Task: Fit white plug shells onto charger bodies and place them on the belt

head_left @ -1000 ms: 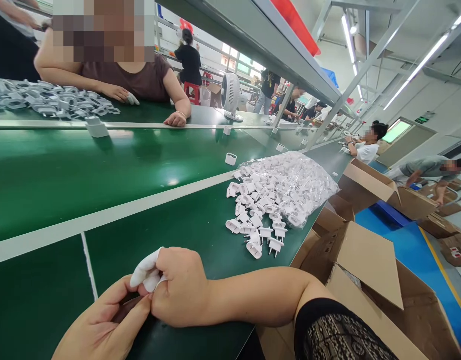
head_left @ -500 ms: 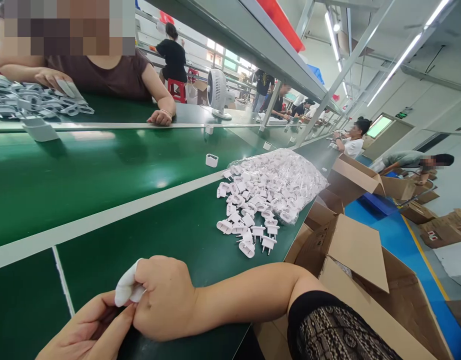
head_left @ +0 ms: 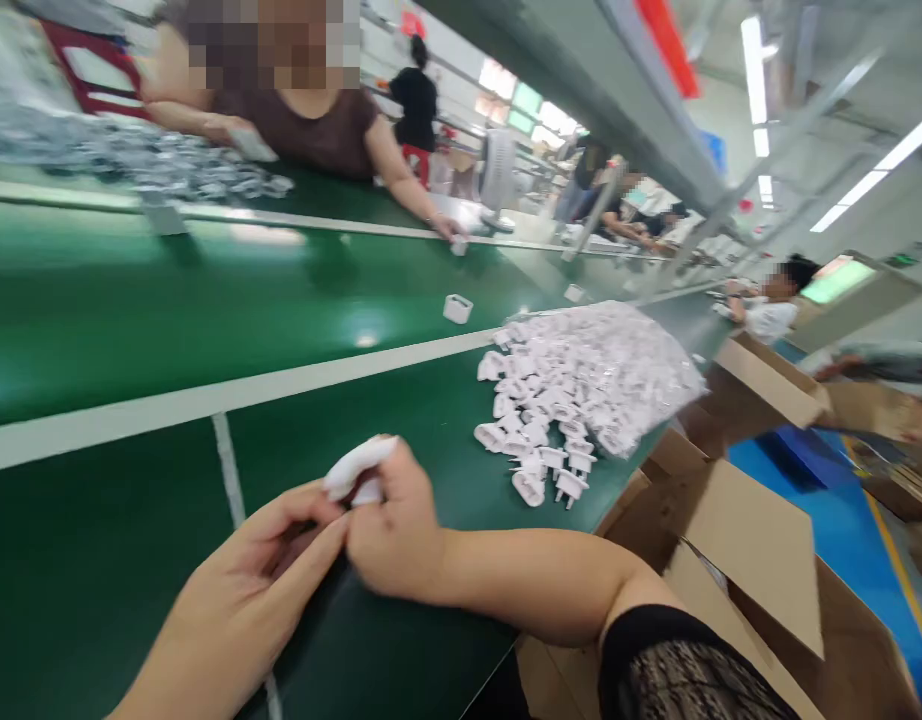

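Note:
My left hand (head_left: 258, 570) is closed, its thumb and index finger pinched together against the fingertips of my right hand. White finger covers (head_left: 360, 467) wrap fingers of my right hand (head_left: 401, 535), which are curled in a pinch. Whatever lies between the two hands is too hidden to make out. Both hands are over the green table (head_left: 131, 560). To their right lies a heap of small white two-pin plug parts (head_left: 532, 430), spilling from a clear plastic bag (head_left: 626, 370).
Beyond a pale strip (head_left: 206, 396) runs a green belt (head_left: 296, 300) bearing a white housing (head_left: 458, 308). Across it sits a co-worker, whose hand (head_left: 447, 226) is at another small white piece, near a heap of parts (head_left: 198, 160). Open cardboard boxes (head_left: 768, 540) stand at right.
My hands, still together, are higher and farther right in the picture, and the whole view has shifted. The co-worker's hand has reached out to a white piece at the belt's far edge.

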`<move>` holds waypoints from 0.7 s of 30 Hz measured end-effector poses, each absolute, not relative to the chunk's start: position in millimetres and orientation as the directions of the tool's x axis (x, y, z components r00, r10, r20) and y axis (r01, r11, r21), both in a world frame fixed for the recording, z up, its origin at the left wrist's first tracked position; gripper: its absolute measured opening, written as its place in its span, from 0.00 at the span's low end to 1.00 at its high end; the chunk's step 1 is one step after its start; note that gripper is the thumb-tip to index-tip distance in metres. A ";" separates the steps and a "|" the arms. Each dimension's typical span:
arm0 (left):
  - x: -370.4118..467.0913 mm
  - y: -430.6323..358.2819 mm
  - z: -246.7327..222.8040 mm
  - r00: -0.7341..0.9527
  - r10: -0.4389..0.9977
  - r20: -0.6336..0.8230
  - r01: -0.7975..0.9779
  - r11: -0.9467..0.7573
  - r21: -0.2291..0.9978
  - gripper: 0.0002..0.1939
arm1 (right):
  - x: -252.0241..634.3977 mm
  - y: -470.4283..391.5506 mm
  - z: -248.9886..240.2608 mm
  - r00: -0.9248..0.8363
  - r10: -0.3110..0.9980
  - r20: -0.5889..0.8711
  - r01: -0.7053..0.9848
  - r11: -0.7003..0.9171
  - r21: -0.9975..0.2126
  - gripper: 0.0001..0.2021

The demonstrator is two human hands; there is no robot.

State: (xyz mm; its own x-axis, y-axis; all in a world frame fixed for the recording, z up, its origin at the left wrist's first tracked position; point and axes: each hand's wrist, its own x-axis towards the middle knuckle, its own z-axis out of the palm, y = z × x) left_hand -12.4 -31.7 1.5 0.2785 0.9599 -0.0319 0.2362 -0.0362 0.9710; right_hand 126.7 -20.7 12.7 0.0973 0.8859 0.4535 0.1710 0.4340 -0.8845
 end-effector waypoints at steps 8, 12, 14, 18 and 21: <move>-11.8 -33.1 29.2 0.174 0.980 0.094 -0.067 -0.083 0.994 0.09 | 130.5 -24.2 30.4 0.208 0.959 0.192 -0.022 0.201 -0.979 0.11; -11.2 -26.1 37.2 0.436 0.870 -0.232 -0.284 0.377 0.882 0.18 | 127.0 -28.6 27.0 0.089 0.991 0.099 -0.092 0.107 -0.990 0.16; -11.5 -23.8 39.9 0.518 0.819 -0.249 -0.277 0.436 0.856 0.17 | 126.3 -29.4 25.2 0.032 0.997 0.065 -0.107 0.068 -0.992 0.19; -12.5 -25.9 39.5 0.563 0.790 -0.242 -0.240 0.436 0.867 0.16 | 126.9 -29.7 25.4 -0.037 0.999 -0.005 -0.153 -0.011 -0.988 0.22; -12.8 -29.5 38.3 0.573 0.784 -0.240 -0.200 0.418 0.886 0.16 | 128.3 -29.4 27.3 -0.029 0.999 -0.037 -0.125 -0.041 -0.991 0.25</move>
State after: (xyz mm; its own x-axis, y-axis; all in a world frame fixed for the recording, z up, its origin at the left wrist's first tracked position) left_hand -12.8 -29.5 38.3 0.5726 0.7838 -0.2402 -0.1999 0.4176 0.8864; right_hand 128.3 -29.4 27.3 -0.0290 0.9989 -0.0372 -0.1252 -0.0406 -0.9913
